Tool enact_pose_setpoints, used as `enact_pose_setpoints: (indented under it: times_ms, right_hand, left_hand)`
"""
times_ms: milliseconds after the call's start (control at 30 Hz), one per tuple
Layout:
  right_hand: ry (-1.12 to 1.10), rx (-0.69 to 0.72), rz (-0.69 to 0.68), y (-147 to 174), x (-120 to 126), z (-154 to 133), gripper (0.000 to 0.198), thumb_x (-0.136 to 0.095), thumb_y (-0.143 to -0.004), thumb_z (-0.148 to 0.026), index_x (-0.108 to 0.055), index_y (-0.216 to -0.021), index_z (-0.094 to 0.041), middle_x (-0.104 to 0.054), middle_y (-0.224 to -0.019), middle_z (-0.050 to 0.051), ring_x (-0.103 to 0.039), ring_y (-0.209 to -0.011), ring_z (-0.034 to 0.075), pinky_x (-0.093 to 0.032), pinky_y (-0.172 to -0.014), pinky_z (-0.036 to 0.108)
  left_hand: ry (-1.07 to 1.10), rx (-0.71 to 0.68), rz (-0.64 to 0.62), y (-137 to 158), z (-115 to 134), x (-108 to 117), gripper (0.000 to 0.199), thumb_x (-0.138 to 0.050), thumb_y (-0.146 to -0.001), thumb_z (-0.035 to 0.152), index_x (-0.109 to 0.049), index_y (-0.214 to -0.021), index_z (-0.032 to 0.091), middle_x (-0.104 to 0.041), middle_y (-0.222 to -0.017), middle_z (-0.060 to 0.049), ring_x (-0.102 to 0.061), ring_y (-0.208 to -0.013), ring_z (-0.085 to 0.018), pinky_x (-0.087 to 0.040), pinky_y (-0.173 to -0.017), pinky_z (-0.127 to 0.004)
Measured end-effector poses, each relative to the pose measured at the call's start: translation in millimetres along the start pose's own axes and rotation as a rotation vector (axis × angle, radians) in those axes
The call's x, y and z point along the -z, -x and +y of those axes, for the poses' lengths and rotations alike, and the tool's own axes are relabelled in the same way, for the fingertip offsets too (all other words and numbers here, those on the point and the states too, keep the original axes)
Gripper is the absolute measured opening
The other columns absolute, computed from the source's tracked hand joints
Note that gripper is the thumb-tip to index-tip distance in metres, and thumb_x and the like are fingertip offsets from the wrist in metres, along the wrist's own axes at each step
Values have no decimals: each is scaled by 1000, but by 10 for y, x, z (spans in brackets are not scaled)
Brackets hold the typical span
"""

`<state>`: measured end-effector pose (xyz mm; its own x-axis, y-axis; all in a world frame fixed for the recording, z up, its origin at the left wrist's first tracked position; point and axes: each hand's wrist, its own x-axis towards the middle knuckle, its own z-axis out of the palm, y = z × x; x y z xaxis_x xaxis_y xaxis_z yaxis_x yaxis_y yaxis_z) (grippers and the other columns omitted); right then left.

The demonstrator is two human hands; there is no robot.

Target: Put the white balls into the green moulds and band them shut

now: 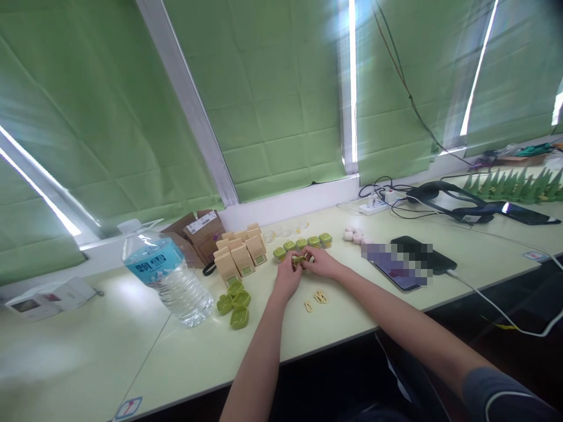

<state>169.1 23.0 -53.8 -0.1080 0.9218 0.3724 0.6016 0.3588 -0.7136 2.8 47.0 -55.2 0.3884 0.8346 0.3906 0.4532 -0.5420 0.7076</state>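
Note:
Both hands meet near the middle of the table, closed around a small green piece [299,259] that the fingers partly cover. My left hand [289,271] grips it from the left, and my right hand [319,262] pinches it from the right. Just behind them stands a row of small green-lidded containers [313,241]. Several yellow loop-shaped pieces [321,297] lie on the table in front of my right hand. To the left of my left hand sit several open green cups [240,317].
Tan paper packets [241,258] stand left of the hands, before a cardboard box [201,234]. A large water bottle [171,275] is further left. Pale pink pieces [357,236], phones [422,255], cables and a power strip [373,205] lie right. Clear pieces [285,230] lie behind.

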Motion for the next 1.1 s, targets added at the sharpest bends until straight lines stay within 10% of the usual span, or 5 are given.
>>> enact_pose_setpoints:
  times_ms: [167,367,633,1100]
  right_hand:
    - [-144,-36,133,-25,221,16,45,-31,-98,-47,-63,-86,-18,-68,-84,3,-55,-57,13,-42,-60,27]
    - [232,-239,649,-39,681,339,22,-43,-90,-29,-61,-99,-21,-68,-102,6,-60,-97,23,-43,-82,34]
    - [523,-503,448,-11,807,695,54,-49,-80,-12,-46,-134,-19,-65,-113,13,-47,-122,32,-8,-106,69]
    - [718,-600,395,-20,785,847,40,-52,-80,-12,-70,-113,-24,-47,-138,10,-18,-138,40,3,-107,71]
  left_hand:
    - [-13,-8,19,1,-8,-2,22,-50,-81,15,-58,-101,21,-55,-66,3,-50,-60,-12,-36,-62,-24]
    - [-14,18,-8,4,10,-5,23,-50,-82,17,-60,-102,21,-50,-62,4,-47,-59,-12,-35,-61,-24]
    - [-29,10,-21,-2,10,9,23,-49,-83,18,-60,-103,20,-47,-61,4,-45,-58,-11,-32,-59,-24]
    - [-20,24,-30,-7,7,-1,23,-49,-83,19,-60,-103,21,-46,-61,5,-43,-58,-11,-32,-60,-24]
